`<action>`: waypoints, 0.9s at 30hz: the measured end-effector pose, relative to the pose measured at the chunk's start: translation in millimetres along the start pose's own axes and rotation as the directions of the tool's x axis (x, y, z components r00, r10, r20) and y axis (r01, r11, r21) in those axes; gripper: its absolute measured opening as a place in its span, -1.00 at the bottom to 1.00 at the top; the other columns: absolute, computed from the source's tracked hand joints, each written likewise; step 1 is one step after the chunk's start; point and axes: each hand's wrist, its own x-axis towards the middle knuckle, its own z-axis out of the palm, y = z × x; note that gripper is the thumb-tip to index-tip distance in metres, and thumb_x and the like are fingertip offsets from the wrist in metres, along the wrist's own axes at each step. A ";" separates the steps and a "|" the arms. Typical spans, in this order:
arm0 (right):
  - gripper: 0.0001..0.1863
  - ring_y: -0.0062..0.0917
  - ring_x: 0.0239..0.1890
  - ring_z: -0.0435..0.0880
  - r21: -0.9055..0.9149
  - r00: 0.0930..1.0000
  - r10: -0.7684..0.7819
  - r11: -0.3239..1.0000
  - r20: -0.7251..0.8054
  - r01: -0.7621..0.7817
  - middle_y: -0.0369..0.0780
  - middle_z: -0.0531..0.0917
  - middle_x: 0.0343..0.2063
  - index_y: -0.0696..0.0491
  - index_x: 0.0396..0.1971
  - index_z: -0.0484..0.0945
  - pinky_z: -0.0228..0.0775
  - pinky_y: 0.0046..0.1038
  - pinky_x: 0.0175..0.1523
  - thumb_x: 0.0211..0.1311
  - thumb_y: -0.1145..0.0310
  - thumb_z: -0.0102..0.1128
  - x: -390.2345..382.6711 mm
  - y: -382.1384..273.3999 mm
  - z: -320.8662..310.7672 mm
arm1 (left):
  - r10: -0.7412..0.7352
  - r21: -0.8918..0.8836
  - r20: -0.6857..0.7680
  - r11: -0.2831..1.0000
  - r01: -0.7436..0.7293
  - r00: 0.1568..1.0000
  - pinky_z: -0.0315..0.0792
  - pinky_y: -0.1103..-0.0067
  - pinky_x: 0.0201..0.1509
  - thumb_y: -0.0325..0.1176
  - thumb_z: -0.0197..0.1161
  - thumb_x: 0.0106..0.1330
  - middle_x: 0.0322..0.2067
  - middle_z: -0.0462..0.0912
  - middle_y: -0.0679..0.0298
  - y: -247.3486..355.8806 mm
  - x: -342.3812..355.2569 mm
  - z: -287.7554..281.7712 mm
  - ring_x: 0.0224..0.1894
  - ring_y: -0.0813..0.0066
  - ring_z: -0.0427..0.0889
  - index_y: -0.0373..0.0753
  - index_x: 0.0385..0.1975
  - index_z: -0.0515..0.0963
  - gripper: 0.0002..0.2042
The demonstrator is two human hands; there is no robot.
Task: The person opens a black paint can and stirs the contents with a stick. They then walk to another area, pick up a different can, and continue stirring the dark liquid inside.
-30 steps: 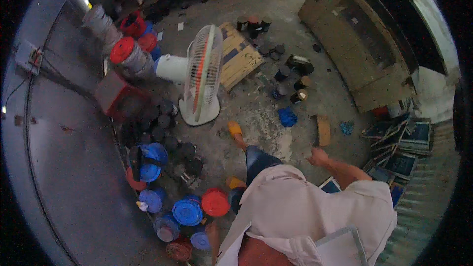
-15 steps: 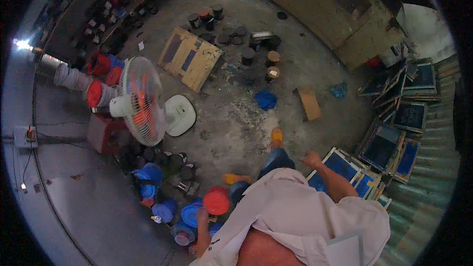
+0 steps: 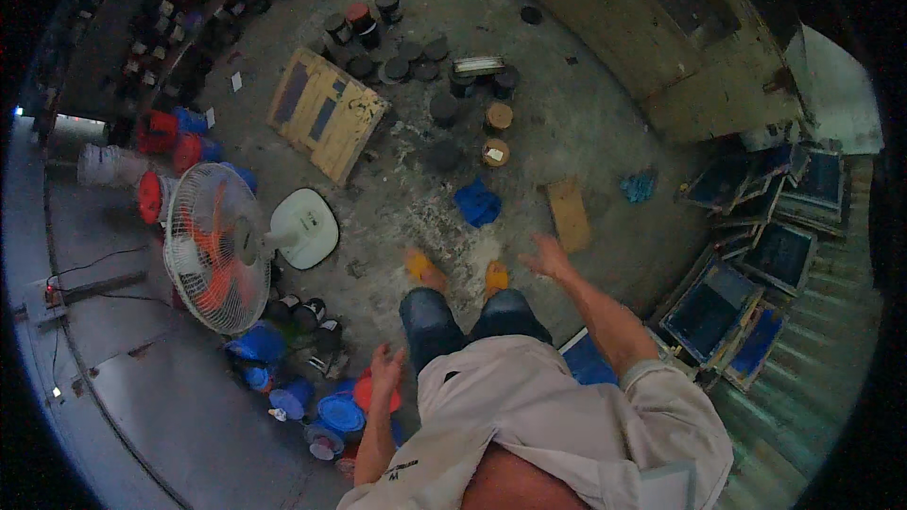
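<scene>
My left hand (image 3: 385,368) is raised, holding nothing, its fingers apart. It overlaps the edge of a red bucket or lid (image 3: 365,391) in the picture; whether it touches is hard to tell. Blue buckets (image 3: 340,412) stand just beside that. My right hand (image 3: 545,257) reaches forward in the air, open and bare. Beyond its fingers lie a brown rectangular board or box (image 3: 568,214) and a crumpled blue cloth or bag (image 3: 477,202) on the floor. My two feet in yellow footwear (image 3: 497,276) stand between the hands.
A standing fan (image 3: 219,247) with orange blades is at the left, its white base (image 3: 304,229) on the floor. Ahead lie a wooden frame (image 3: 328,115) and several dark tins (image 3: 444,108). Framed screens (image 3: 712,310) lean along the right wall. A long cabinet (image 3: 652,47) stands behind.
I have stepped forward, and both feet now stand side by side. My right hand has moved forward and left. The left hand has moved up, its fingers now spread.
</scene>
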 end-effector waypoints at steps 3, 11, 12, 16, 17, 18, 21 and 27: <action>-0.17 0.01 0.20 0.49 -0.043 0.999 0.032 0.999 0.032 -0.031 0.09 0.54 0.12 0.23 0.23 0.39 0.32 -0.13 0.30 0.04 0.03 0.45 41.6 -46.2 -43.0 | -0.041 0.026 0.049 0.999 0.039 0.998 0.37 0.29 0.30 -0.07 0.35 0.24 0.21 0.49 -0.12 21.2 48.2 7.3 0.24 0.04 0.50 -0.39 0.26 0.41 -0.33; -0.12 -0.02 0.21 0.49 -0.190 0.983 -0.067 0.981 -0.169 0.034 0.12 0.53 0.11 0.24 0.24 0.38 0.31 -0.13 0.31 -0.02 0.05 0.52 60.6 -101.6 -107.4 | 0.050 0.153 0.013 0.987 -0.052 0.999 0.31 0.20 0.36 -0.01 0.36 0.20 0.21 0.44 -0.23 86.1 239.8 11.2 0.28 -0.15 0.41 -0.45 0.27 0.36 -0.25; -0.13 -0.03 0.21 0.49 -0.249 0.990 -0.033 0.968 -0.138 -0.003 0.11 0.53 0.11 0.23 0.24 0.38 0.30 -0.12 0.32 -0.02 0.07 0.52 73.1 -105.3 -105.0 | 0.041 0.182 0.012 0.982 -0.043 0.999 0.30 0.19 0.37 0.00 0.36 0.20 0.22 0.42 -0.24 97.8 247.7 14.1 0.28 -0.16 0.41 -0.45 0.27 0.35 -0.23; -0.04 -0.01 0.31 0.37 -0.483 0.993 -0.095 0.868 0.068 0.116 0.10 0.41 0.24 0.20 0.34 0.26 0.26 -0.09 0.35 -0.02 0.11 0.54 155.2 -111.5 -84.7 | -0.127 0.287 0.123 0.954 0.087 0.984 0.25 0.19 0.42 0.09 0.39 0.16 0.30 0.29 -0.30 121.5 260.7 46.6 0.34 -0.22 0.33 -0.44 0.39 0.15 -0.06; -0.01 0.01 0.35 0.32 -0.490 0.990 -0.089 0.862 0.106 0.130 0.08 0.35 0.29 0.17 0.37 0.22 0.24 -0.06 0.36 -0.02 0.11 0.55 185.3 -111.0 -70.8 | -0.138 0.242 0.090 0.964 0.112 0.986 0.24 0.20 0.43 0.11 0.39 0.15 0.31 0.26 -0.32 118.6 258.6 61.3 0.35 -0.23 0.31 -0.43 0.41 0.11 -0.02; 0.03 0.04 0.38 0.26 -0.481 0.982 -0.139 0.857 0.130 0.185 0.07 0.29 0.34 0.13 0.40 0.17 0.22 -0.03 0.37 -0.03 0.11 0.55 216.5 -110.3 -52.1 | -0.189 0.213 0.074 0.962 0.170 0.979 0.23 0.20 0.44 0.14 0.40 0.14 0.33 0.23 -0.35 114.2 257.6 77.8 0.36 -0.24 0.29 -0.42 0.43 0.06 0.02; 0.15 0.14 0.45 0.08 -0.482 0.958 -0.148 0.839 0.246 0.254 0.03 0.08 0.45 0.01 0.49 0.00 0.16 0.12 0.38 -0.05 0.09 0.57 316.5 -100.9 14.5 | -0.269 0.098 0.047 0.960 0.264 0.962 0.28 0.19 0.40 0.19 0.39 0.10 0.33 0.25 -0.29 95.6 260.8 126.8 0.35 -0.23 0.31 -0.35 0.43 0.10 0.02; 0.17 0.27 0.48 -0.08 -0.563 0.882 -0.306 0.682 0.360 0.466 0.01 -0.06 0.51 -0.19 0.54 -0.08 0.07 0.47 0.26 -0.02 0.22 0.53 467.2 -72.1 123.2 | -0.397 0.213 -0.163 0.880 0.425 0.903 0.46 0.10 0.18 0.05 0.38 0.10 0.09 0.55 -0.17 103.4 248.3 184.7 0.08 -0.21 0.58 -0.33 0.23 0.43 -0.25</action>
